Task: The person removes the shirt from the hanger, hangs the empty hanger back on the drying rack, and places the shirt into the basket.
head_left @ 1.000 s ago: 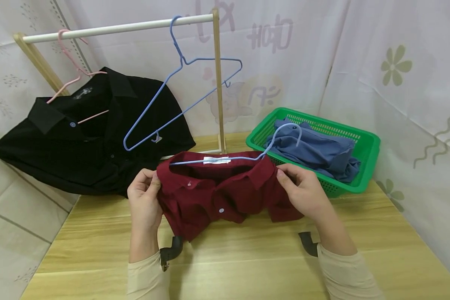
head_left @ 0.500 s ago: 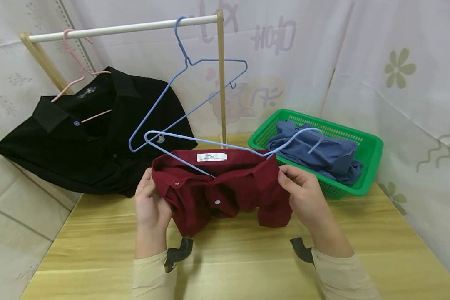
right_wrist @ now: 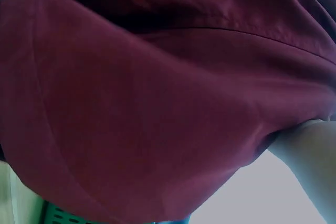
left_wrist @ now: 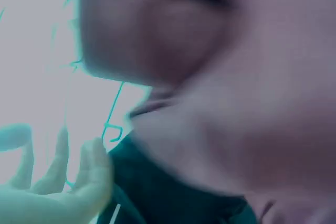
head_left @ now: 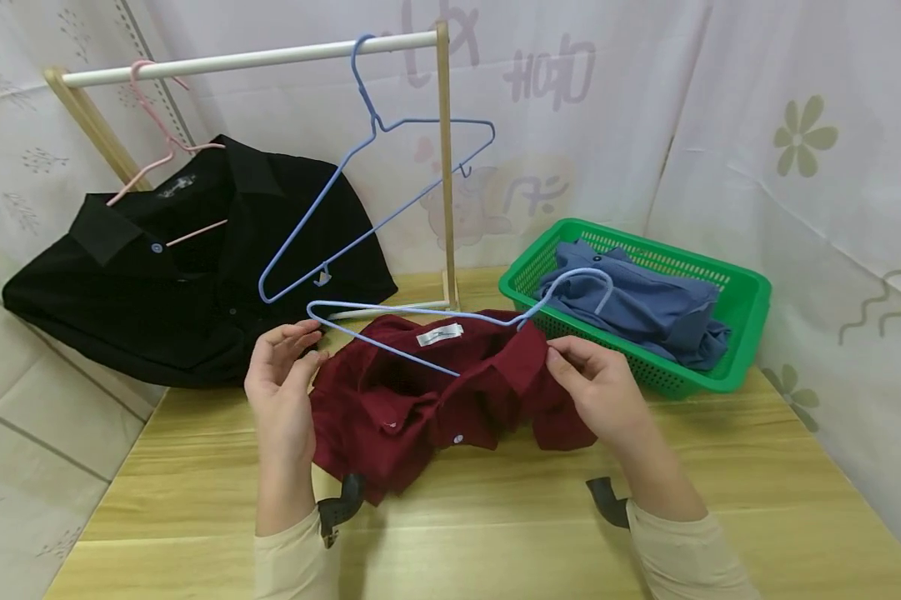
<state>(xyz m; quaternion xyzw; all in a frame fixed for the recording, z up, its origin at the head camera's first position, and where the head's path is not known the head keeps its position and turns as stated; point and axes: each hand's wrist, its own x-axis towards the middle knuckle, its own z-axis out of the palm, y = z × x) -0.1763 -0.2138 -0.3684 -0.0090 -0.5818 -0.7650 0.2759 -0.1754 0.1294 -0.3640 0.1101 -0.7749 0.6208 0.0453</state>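
A dark red button shirt (head_left: pixel 420 392) droops over the table in the head view, its white neck label facing up. One arm of a light blue hanger (head_left: pixel 390 309) sticks out of the collar toward the left; the other arm is hidden inside the shirt's right shoulder. My right hand (head_left: pixel 603 387) pinches the shirt beside the right side of the collar. My left hand (head_left: pixel 281 383) is at the shirt's left edge, fingers loosely extended and apart from the thumb. In the right wrist view, the red cloth (right_wrist: pixel 147 114) fills most of the picture.
A clothes rack (head_left: pixel 262 58) at the back left carries a black shirt (head_left: pixel 300 208) on a pink hanger (head_left: pixel 167 137) and a bare blue hanger (head_left: pixel 330 179). A green basket (head_left: pixel 750 308) with a folded blue shirt (head_left: pixel 645 300) stands at the back right. Both rest on a wooden table (head_left: pixel 495 533).
My left hand has let go of the shirt's left collar and moved left; that side has sagged lower. The hanger's free end has come out of the collar. My right hand keeps its hold.
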